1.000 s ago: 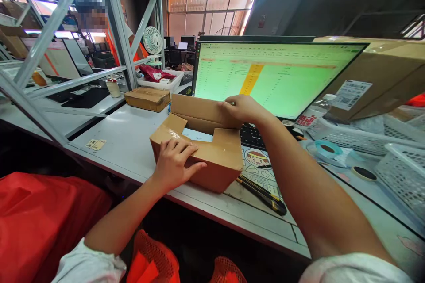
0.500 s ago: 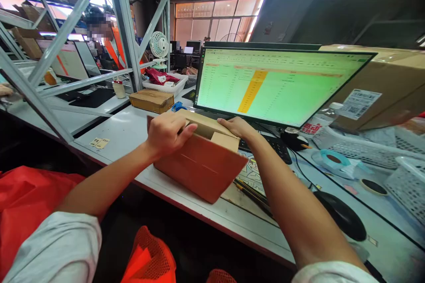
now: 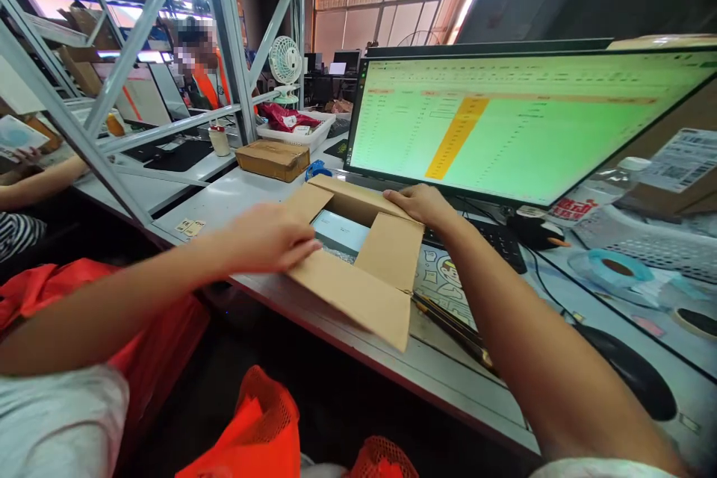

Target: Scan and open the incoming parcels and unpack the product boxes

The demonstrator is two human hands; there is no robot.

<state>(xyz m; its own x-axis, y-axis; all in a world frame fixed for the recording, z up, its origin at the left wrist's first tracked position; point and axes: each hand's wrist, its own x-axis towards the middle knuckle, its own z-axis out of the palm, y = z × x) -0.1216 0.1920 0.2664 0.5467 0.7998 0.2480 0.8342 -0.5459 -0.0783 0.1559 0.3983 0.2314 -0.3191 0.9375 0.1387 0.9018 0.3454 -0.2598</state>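
Observation:
An open cardboard box (image 3: 386, 250) sits at the front edge of the desk, with its flaps folded outward. Inside lies a pale blue-white box (image 3: 340, 230), with what looks like clear plastic wrap beside it. My left hand (image 3: 277, 239), slightly blurred, is closed on the left end of the near flap, which slopes down towards me. At the far right corner, my right hand (image 3: 417, 205) grips the back flap, thumb on top and its other fingers mostly hidden behind the cardboard.
A monitor (image 3: 504, 127) stands behind the box, with a keyboard (image 3: 498, 243) below. To the right are a black mouse (image 3: 627, 370) and tape rolls (image 3: 616, 269). A small closed carton (image 3: 272, 158) lies at the back left. Beyond the metal rack (image 3: 229, 37), a person works.
The near flap has swung down from upright, and my left hand has moved down with it. The box's contents now show. My right hand stays at the far corner.

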